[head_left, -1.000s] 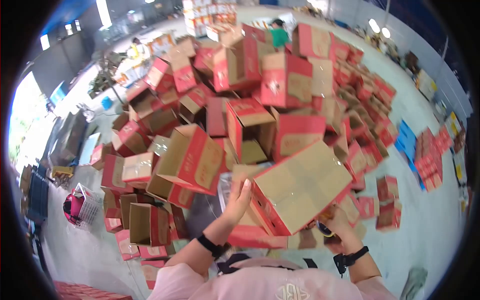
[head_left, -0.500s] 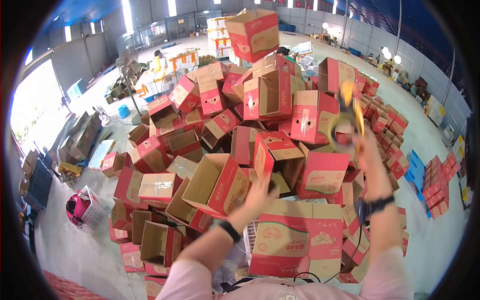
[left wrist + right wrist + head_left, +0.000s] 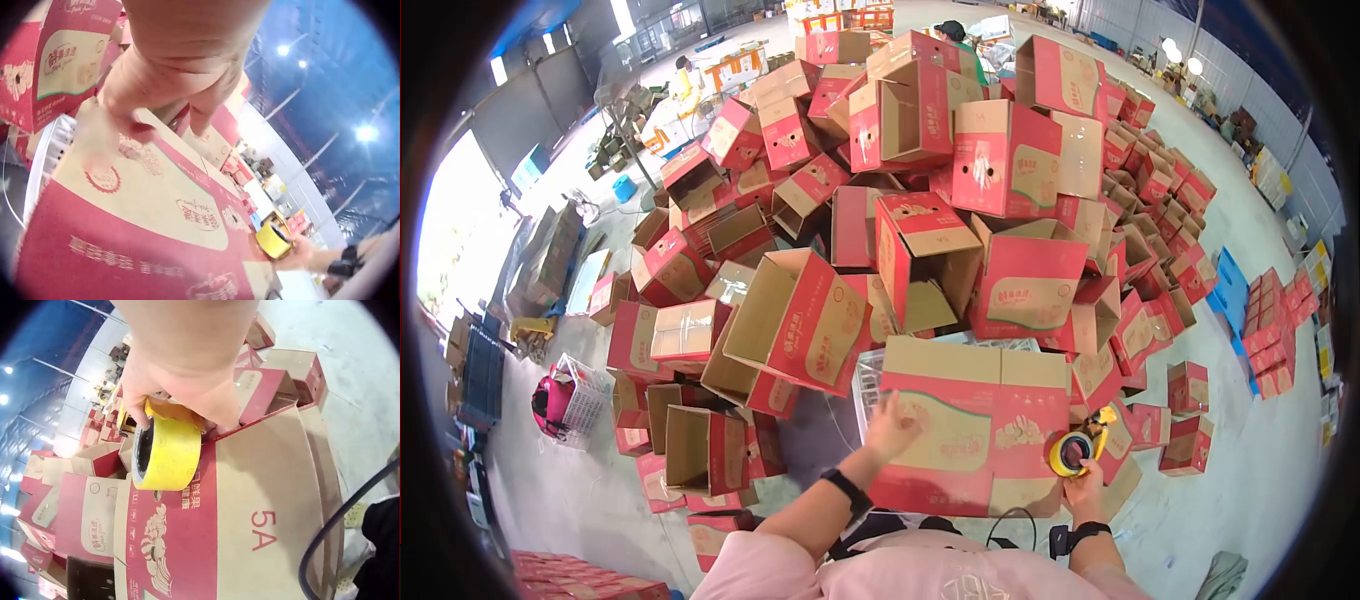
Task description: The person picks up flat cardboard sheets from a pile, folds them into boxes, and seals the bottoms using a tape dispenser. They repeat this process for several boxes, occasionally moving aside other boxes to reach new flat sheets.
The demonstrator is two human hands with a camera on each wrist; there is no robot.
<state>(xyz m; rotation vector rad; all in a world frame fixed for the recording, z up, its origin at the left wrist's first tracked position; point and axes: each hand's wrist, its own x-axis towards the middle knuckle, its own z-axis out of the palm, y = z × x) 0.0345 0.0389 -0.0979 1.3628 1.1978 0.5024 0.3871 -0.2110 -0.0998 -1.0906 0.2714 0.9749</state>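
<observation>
- the carton [image 3: 945, 435] lies flat, printed face up, over the white crate [image 3: 867, 390]; the crate's left side and part of its far edge show past it.
- the person's left hand [image 3: 892, 428] is over the left part of the carton, fingers apart and loosely bent, gripping nothing; whether a fingertip touches the board cannot be told.
- the right hand [image 3: 1084, 490] is curled round the tape [image 3: 175, 453] at the carton's right edge, near the crate's near right corner; whether it also pinches the board is unclear.
- the step in hand looks like handling the folded carton, with the tape held but none seen being laid.
- opening the carton out would call for a firm hold on one layer and room for the tape hand.
- an upright, open box [image 3: 825, 330] is just beyond the crate's left side, so a wide swing could knock it.
</observation>
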